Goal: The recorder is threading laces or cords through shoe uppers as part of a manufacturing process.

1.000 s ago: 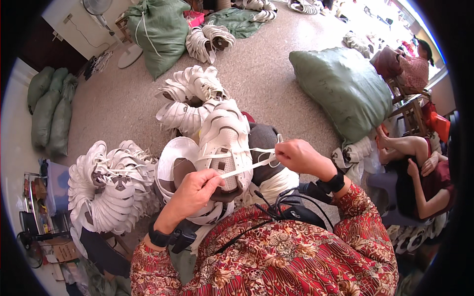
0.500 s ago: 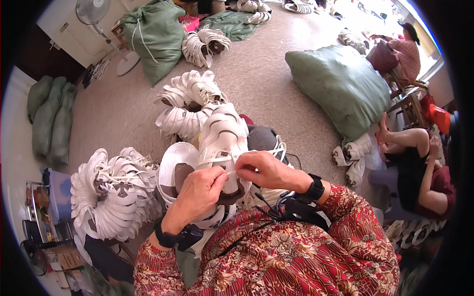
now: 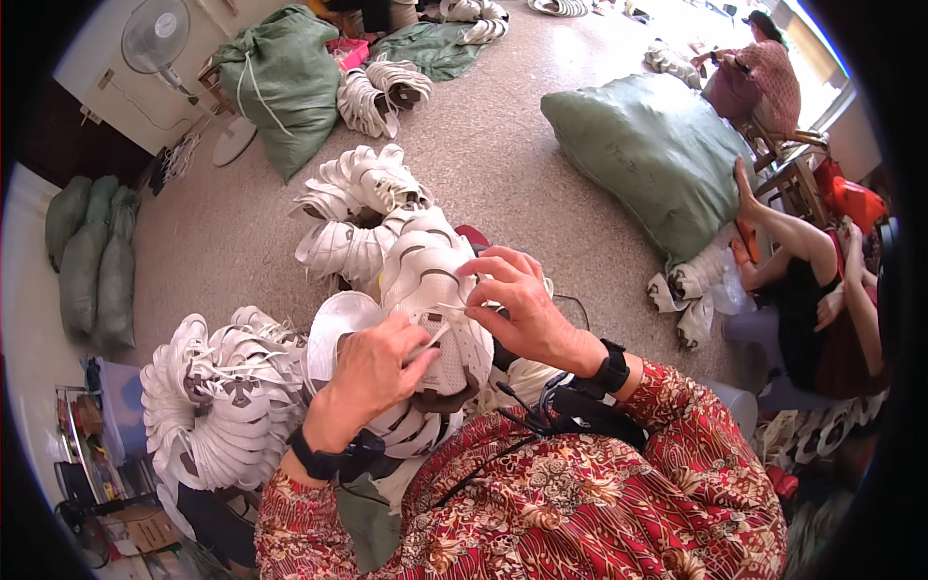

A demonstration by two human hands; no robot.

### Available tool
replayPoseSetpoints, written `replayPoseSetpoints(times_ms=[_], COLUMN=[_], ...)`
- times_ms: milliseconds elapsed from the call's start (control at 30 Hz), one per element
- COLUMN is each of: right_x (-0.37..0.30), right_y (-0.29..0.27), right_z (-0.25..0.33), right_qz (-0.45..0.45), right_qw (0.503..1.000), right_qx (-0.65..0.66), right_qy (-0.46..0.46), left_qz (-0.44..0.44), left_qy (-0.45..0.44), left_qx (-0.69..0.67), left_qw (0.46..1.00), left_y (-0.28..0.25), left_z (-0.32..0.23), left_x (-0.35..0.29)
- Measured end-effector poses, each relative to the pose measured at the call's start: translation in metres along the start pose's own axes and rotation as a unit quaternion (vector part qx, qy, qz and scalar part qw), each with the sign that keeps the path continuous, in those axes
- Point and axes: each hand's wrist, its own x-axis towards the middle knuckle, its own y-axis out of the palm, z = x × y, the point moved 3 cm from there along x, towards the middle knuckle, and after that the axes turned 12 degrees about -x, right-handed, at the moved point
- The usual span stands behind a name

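Observation:
In front of my body lies a white shoe upper with mesh and curved overlays, at the near end of a row of nested uppers. A thin white shoelace runs through its eyelets. My left hand, on the left side of the upper, pinches one lace end between thumb and fingers. Over the right side, my right hand has its fingers bent and raised, with the other part of the lace at its thumb and fingertips. A white rounded piece sits beside my left hand.
A large ring of nested uppers stands at my left. Full green sacks stand ahead and right. A fan is at far left. One person sits close on the right, another farther back.
My hands have moved apart from where they met over the lace. The right hand has risen and its fingers have spread; the left has lowered slightly with its lace end.

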Motion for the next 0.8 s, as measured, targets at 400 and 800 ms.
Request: replayPoseSetpoints(times_ms=[400,800], right_x=[-0.011,-0.001], right_y=[0.033,0.061], right_z=[0.002,-0.022], right_qz=[0.108,0.174], right_qw=[0.953,0.841], right_qx=[0.258,0.438], right_qy=[0.116,0.265], left_qz=[-0.028,-0.006], left_qy=[-0.165,-0.111], left_qx=[-0.230,-0.429], left_qw=[0.959,0.896], left_y=[-0.005,-0.017], left_z=[0.080,0.044], left_x=[0.039,0.021])
